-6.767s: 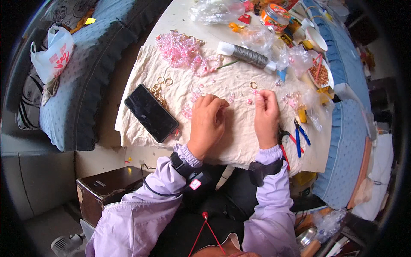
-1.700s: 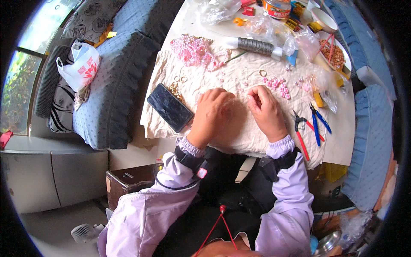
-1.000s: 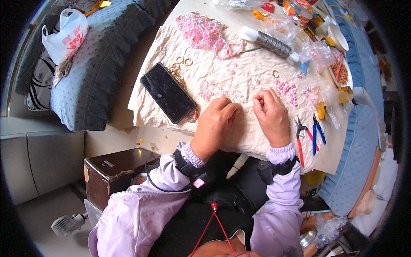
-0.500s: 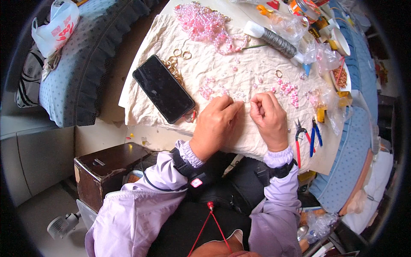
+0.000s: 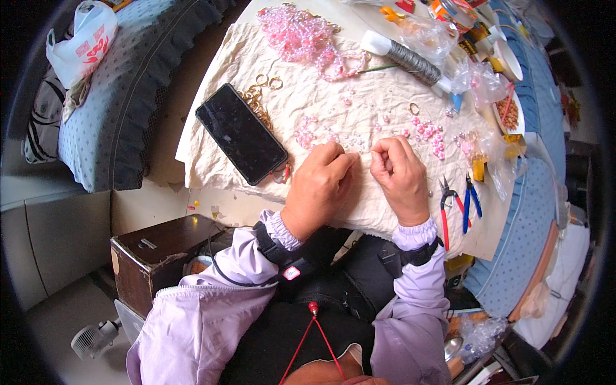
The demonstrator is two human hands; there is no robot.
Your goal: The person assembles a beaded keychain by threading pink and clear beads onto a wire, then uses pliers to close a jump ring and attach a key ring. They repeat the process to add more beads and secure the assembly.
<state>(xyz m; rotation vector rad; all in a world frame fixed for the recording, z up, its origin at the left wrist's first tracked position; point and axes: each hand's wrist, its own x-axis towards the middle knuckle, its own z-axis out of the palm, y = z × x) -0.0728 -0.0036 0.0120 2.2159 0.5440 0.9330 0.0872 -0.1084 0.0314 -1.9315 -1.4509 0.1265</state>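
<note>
My left hand (image 5: 319, 186) is closed above the near part of a cream cloth (image 5: 301, 96), fingers curled and pinched. A short gap to its right, my right hand (image 5: 401, 176) is closed too, thumb pressed to the index finger. What either pinch holds is too small to make out. Loose pink beads (image 5: 428, 136) lie just beyond my right hand, and paler pink beads (image 5: 307, 131) are scattered past my left. Red-handled pliers (image 5: 447, 212) and blue-handled cutters (image 5: 471, 200) rest to the right of my right hand. A black phone (image 5: 240, 133) lies left of my left hand.
A heap of pink bead strands (image 5: 298, 35) lies at the far side, beside a spool of grey wire (image 5: 407, 61). Gold rings (image 5: 256, 102) sit against the phone. Clear plastic bags (image 5: 484, 83) and a bowl of brown bits (image 5: 509, 115) crowd the right edge.
The whole view has shifted slightly, with the things on the cloth appearing a little further left. Both hands keep nearly the same closed pose and spacing.
</note>
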